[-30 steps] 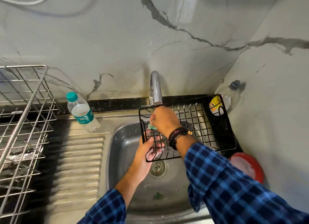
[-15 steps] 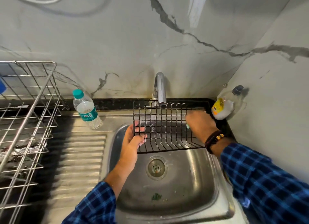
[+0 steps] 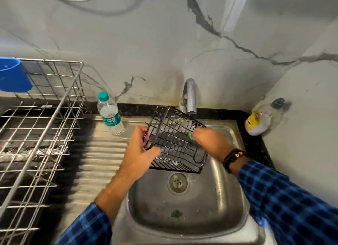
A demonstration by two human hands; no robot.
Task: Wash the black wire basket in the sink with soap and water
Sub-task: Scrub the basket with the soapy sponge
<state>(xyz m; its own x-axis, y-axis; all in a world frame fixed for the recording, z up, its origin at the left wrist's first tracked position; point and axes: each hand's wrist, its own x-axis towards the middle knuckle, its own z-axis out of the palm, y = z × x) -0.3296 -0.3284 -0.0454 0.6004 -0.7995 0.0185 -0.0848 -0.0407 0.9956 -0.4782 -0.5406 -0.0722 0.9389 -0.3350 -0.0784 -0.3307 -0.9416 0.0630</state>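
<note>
The black wire basket [image 3: 173,142] hangs tilted over the steel sink [image 3: 184,199], just below the chrome tap [image 3: 190,96]. My left hand [image 3: 140,151] grips its left side, thumb on the front wires. My right hand [image 3: 210,142] holds a green scrubber [image 3: 191,136] pressed against the basket's right side. White soap suds cling to the lower wires. I see no water running from the tap. A clear soap bottle [image 3: 259,122] with a yellow label lies in the back right corner.
A water bottle [image 3: 110,115] with a teal cap stands on the ribbed drainboard [image 3: 98,162]. A large steel wire rack [image 3: 36,127] fills the left, with a blue cup [image 3: 14,74] on its rim. Marble walls close the back and right.
The basket has been turned from lying flat and wide to tilted on its side, and shifted left. My right hand moved left with the scrubber; my left hand re-gripped the left side.
</note>
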